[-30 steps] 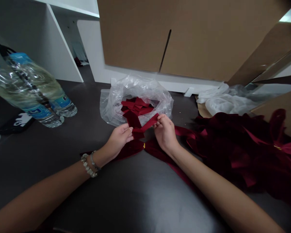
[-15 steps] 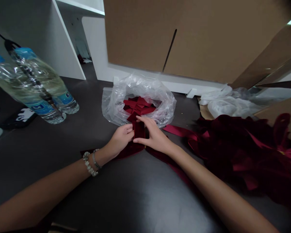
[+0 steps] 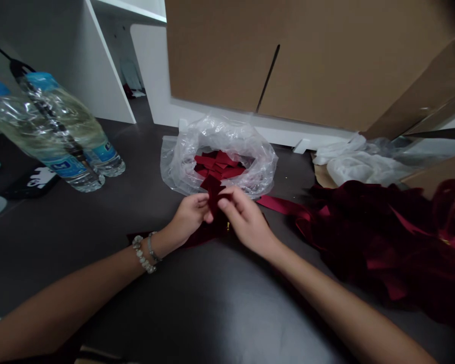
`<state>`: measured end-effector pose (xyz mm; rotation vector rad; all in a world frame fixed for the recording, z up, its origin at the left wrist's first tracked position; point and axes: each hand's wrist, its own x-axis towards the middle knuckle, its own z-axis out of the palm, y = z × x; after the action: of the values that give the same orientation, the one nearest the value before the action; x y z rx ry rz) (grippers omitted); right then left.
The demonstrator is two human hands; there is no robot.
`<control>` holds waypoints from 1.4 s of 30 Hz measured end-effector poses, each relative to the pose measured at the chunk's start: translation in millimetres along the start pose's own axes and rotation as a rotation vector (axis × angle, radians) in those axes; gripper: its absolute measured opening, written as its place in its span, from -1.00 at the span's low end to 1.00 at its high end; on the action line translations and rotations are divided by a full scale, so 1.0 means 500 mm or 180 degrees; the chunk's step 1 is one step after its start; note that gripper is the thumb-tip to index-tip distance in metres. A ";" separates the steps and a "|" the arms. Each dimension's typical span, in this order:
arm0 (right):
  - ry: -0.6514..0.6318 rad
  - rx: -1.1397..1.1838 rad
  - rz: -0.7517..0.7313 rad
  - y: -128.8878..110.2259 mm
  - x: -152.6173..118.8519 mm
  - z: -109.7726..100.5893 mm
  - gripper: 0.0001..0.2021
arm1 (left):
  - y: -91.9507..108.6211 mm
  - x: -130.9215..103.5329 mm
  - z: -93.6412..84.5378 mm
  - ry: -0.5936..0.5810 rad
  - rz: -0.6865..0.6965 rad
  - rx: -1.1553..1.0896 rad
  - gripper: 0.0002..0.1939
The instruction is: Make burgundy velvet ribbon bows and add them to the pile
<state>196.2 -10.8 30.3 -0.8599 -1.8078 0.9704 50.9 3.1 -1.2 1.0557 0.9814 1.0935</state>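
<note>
At the centre of the frame, the left hand [image 3: 189,217] and right hand [image 3: 246,217] pinch a folded dark-red velvet ribbon [image 3: 214,194] between them — fingers curled, both gripping it. Just below, partly hidden by the hands, a velvet bow [image 3: 205,235] with a small gold fastener [image 3: 228,226] lies on the dark tabletop [image 3: 212,298]. Just above the hands, an open clear plastic bag [image 3: 265,174] holds cut red ribbon pieces [image 3: 222,164]. A heap of dark-red velvet bows [image 3: 371,242] fills the lower right — two blue-capped water bottles [image 3: 76,121] lean at the upper left.
</note>
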 end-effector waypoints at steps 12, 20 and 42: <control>-0.1495 -0.1456 -0.0117 -0.046 -0.021 0.014 -0.68 | 0.006 0.009 0.003 0.0128 -0.0091 0.0071 -0.86; -0.0189 -0.1990 -0.0449 0.076 0.022 -0.046 -0.54 | 0.003 0.004 0.000 0.0191 -0.0117 0.0068 -0.86; -0.0098 -0.1862 -0.1166 0.061 0.020 -0.049 -0.83 | 0.007 0.005 -0.002 0.0021 -0.0002 0.0256 -0.84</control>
<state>219.7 18.1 14.7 -0.8089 -2.2170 0.2172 49.7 6.4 1.7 1.1174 1.0383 1.0647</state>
